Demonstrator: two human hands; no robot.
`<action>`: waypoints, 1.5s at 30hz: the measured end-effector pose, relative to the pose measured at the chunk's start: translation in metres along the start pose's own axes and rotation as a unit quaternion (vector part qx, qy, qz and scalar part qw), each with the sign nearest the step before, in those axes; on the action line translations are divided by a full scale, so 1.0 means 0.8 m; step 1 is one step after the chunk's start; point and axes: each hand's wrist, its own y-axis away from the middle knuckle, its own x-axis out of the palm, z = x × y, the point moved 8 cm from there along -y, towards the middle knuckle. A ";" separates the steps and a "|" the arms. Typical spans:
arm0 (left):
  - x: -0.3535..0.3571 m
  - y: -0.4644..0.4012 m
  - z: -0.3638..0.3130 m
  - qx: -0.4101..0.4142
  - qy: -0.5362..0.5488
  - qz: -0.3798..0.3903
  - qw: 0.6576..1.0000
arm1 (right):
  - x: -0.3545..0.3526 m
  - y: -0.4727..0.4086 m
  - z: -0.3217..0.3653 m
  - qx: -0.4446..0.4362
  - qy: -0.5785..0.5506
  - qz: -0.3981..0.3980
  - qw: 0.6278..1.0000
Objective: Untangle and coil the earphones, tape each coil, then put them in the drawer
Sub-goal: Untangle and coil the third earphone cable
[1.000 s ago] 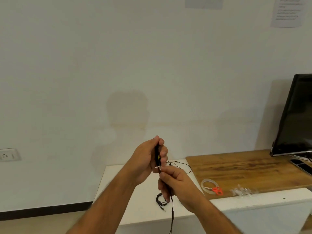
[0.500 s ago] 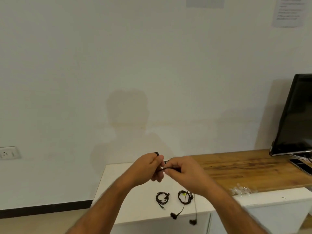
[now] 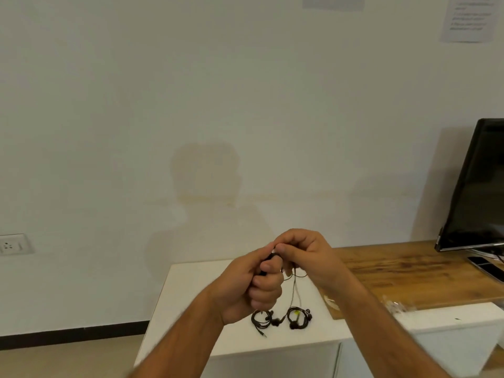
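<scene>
From my remote seat, far left on the wall I see a white socket (image 3: pixel 12 244). Moving in, a white cabinet (image 3: pixel 191 290) stands against the wall. Above it my left hand (image 3: pixel 246 285) is curled into a fist around a black earphone cable (image 3: pixel 268 260), the fingers wrapped tight. Just below that fist, two coiled earphones lie side by side on the cabinet top: the left coil (image 3: pixel 261 320) with its plug trailing toward the front edge, and the right coil (image 3: pixel 298 317) carrying a yellow spot. My right hand (image 3: pixel 305 255) meets the left, fingertips pinching the same cable, whose strands hang down toward the coils. Further right runs a wooden tabletop (image 3: pixel 409 271), and at the far right stands a dark monitor (image 3: pixel 480 186).
</scene>
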 end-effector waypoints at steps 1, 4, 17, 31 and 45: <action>0.003 -0.001 -0.003 0.011 0.012 0.007 1.000 | 0.007 0.004 -0.007 0.010 -0.031 -0.006 0.999; 0.001 -0.002 -0.010 0.035 0.031 -0.003 0.999 | 0.021 0.015 -0.030 0.045 -0.104 -0.032 0.993; -0.025 0.018 -0.038 0.107 -0.157 -0.201 0.961 | 0.030 0.014 -0.041 0.052 -0.174 -0.094 0.979; -0.027 0.016 -0.055 0.156 -0.204 -0.303 0.918 | 0.020 0.003 -0.032 0.020 -0.189 -0.137 0.972; -0.021 0.012 -0.098 0.288 -0.106 -0.339 0.889 | 0.055 0.035 -0.080 0.104 -0.157 -0.108 0.976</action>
